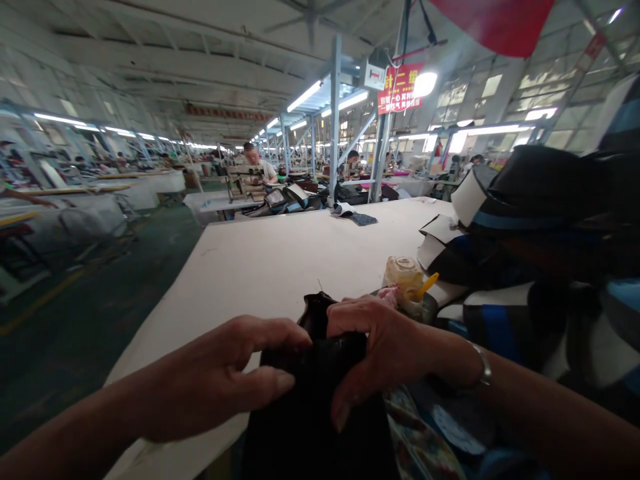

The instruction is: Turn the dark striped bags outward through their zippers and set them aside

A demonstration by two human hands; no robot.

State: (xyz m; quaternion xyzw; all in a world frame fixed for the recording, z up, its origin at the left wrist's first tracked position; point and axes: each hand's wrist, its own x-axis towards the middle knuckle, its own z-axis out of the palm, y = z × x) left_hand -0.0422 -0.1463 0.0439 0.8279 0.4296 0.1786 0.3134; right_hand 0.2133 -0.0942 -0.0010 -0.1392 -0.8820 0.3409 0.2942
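A black, partly shiny piece of leather-like material [315, 413] stands in front of me at the table's near edge; its lower part is lost in shadow. My left hand [225, 377] pinches its upper left edge, thumb on the near face and fingers bent over the top. From the right, my right hand [383, 350] grips the same piece, the thumb pointing down its near face and the fingers curled over the upper rim. A crumpled dark flap [317, 310] rises behind the fingers. A silver bracelet [484, 365] circles my right wrist.
Beyond my right hand are a stained glue container [403, 272] and a yellow-handled brush [429, 285]. Stacked black, white and blue pieces [530, 193] crowd the right. Small scraps [354, 215] lie at the white table's [270, 260] far edge. A person [260, 167] works farther back.
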